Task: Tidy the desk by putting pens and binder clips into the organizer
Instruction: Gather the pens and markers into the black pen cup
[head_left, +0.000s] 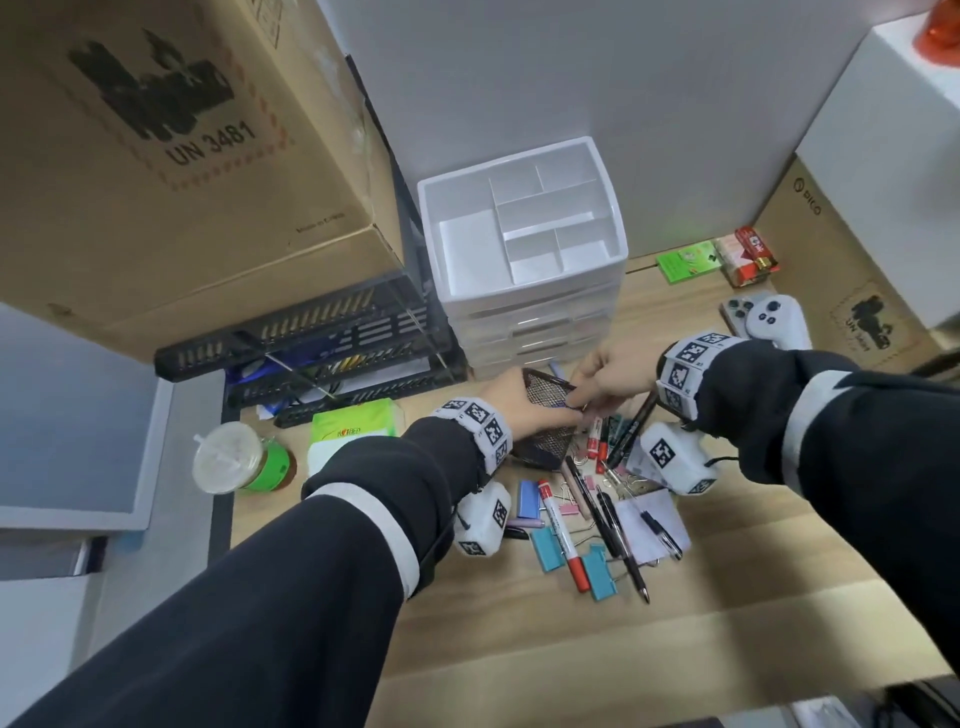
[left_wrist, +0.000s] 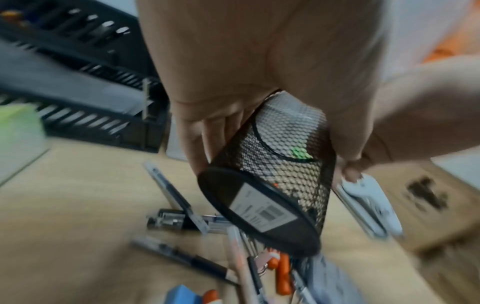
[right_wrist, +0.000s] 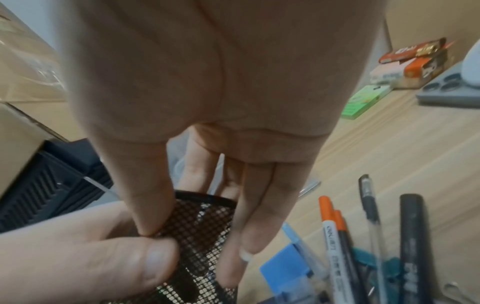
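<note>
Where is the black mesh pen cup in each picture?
Head: mesh pen cup centre, gripped by the left hand.
Left wrist: centre, cup tilted, labelled base toward the camera.
Right wrist: bottom centre, under the right hand.
Shared landmark: the red-capped marker.

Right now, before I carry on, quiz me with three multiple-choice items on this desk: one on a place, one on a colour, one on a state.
1. Where is the white organizer?
A. At the back of the desk, beyond the hands
B. On the cardboard box
C. Beside the cup

2. What colour is the mesh pen cup?
A. White
B. Black
C. Green

3. How is the mesh pen cup held?
A. Standing untouched
B. Tipped, gripped by the left hand
C. Inside the organizer

Answers: 1 A, it stands against the wall. 2 B, black mesh shows. 3 B, its labelled base faces the left wrist camera; the right hand touches its rim.
</note>
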